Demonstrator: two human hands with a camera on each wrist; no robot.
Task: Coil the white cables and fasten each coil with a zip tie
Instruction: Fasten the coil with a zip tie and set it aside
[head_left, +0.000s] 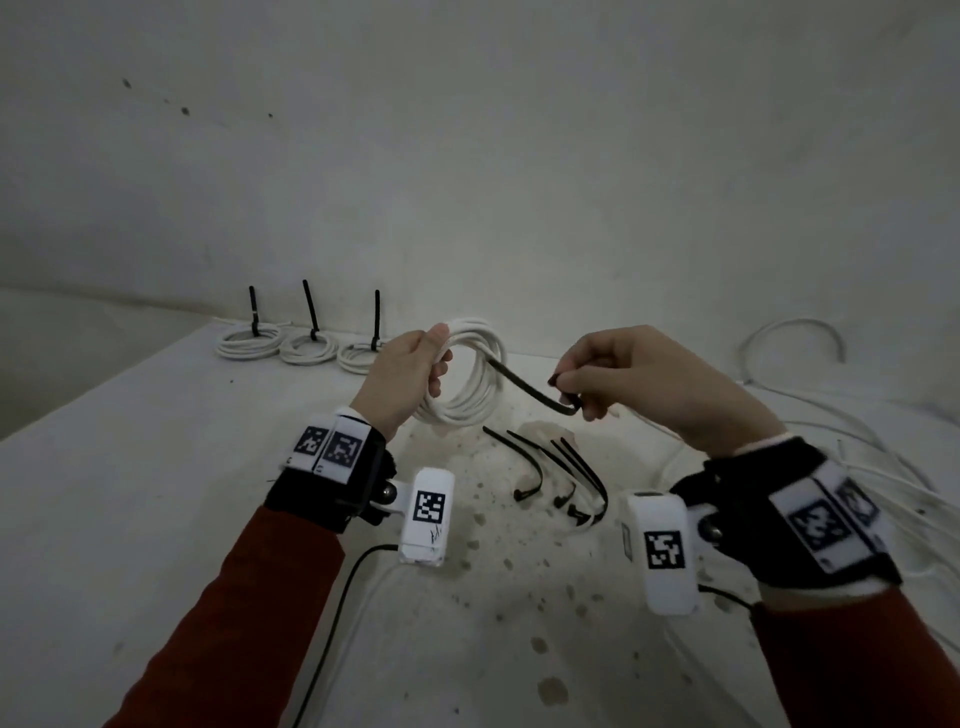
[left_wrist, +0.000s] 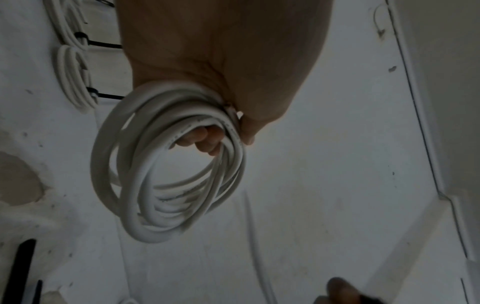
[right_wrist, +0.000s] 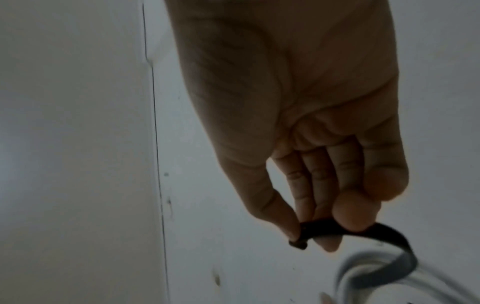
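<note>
My left hand (head_left: 415, 364) grips a coil of white cable (head_left: 470, 379) above the table, fingers curled through the loop; the left wrist view shows the coil (left_wrist: 166, 168) hanging from the hand (left_wrist: 221, 127). My right hand (head_left: 597, 379) pinches a black zip tie (head_left: 524, 387) near its head end. The tie's tail reaches left into the coil's opening. In the right wrist view the fingers (right_wrist: 345, 218) pinch the bent tie (right_wrist: 389, 236), with the blurred coil (right_wrist: 376, 288) below.
Three tied white coils (head_left: 306, 348) lie in a row at the table's back left, their black tie tails sticking up. Several loose black zip ties (head_left: 561, 478) lie on the stained table (head_left: 156, 493). Loose white cables (head_left: 857, 441) trail at the right.
</note>
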